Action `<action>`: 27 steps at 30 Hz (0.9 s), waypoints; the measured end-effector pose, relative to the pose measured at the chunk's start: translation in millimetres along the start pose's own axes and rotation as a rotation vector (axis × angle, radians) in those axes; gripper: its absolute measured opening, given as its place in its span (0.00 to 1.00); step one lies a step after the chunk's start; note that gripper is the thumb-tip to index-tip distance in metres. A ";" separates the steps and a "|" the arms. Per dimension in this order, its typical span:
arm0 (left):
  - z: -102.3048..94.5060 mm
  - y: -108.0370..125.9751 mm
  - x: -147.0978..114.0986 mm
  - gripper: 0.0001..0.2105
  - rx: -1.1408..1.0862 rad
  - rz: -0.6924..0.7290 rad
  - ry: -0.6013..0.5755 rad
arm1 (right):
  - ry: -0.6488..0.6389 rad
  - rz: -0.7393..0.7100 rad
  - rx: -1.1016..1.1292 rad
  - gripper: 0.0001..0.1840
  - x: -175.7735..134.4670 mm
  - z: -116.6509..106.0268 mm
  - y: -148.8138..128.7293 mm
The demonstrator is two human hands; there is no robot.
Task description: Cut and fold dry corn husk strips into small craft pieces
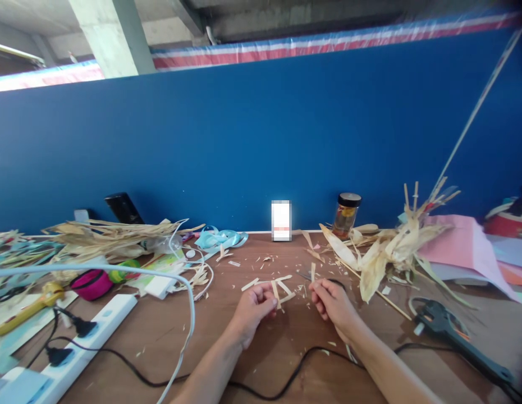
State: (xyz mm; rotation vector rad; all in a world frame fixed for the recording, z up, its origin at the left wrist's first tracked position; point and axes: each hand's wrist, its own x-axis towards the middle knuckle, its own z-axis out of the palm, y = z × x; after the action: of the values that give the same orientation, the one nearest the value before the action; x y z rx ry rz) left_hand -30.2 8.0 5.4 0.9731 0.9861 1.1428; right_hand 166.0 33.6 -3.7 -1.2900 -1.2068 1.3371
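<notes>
Pinched between the thumb and fingers of my left hand (253, 308) is a pale husk strip (275, 292), with other cut strips crossing around it. My right hand (334, 306) is closed on a short strip of dried husk (313, 271), which stands up from the fingertips. Scissors (340, 284) lie on the table just behind my right hand, partly hidden by it. Small husk scraps (267, 259) are scattered around both hands.
At right are a glue gun (448, 331), corn husks (372, 269) and pink paper (458, 238). A lidded jar (347, 216) stands behind. At left are a power strip (96, 331), blue ribbon (221, 238) and a husk pile (105, 235). A black cable (294, 381) crosses the front.
</notes>
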 end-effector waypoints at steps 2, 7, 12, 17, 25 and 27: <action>2.2 0.6 -0.2 0.15 0.050 0.014 0.006 | -0.040 0.012 0.011 0.12 -1.0 2.1 1.2; 3.6 -0.3 -0.4 0.08 0.111 0.015 0.032 | -0.061 0.016 -0.051 0.13 -1.7 4.2 6.0; 1.8 -1.2 -0.5 0.10 0.126 -0.006 0.102 | -0.030 0.006 -0.176 0.16 -3.7 5.3 3.4; 3.3 0.9 -0.3 0.10 0.133 -0.027 0.098 | 0.001 -0.005 -0.226 0.17 -2.3 5.0 3.8; 4.4 2.1 -2.0 0.12 0.237 0.033 0.025 | 0.022 -0.131 -0.040 0.17 -5.5 5.0 -2.2; 6.7 0.0 -2.9 0.14 0.308 0.036 -0.056 | -0.070 -0.214 -0.109 0.15 -11.5 9.0 -7.0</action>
State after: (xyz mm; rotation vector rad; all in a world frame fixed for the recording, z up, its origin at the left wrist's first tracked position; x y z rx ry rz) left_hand -24.2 4.4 7.6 1.2657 1.1233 1.0046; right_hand 157.5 22.5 4.5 -1.1603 -1.4403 1.1830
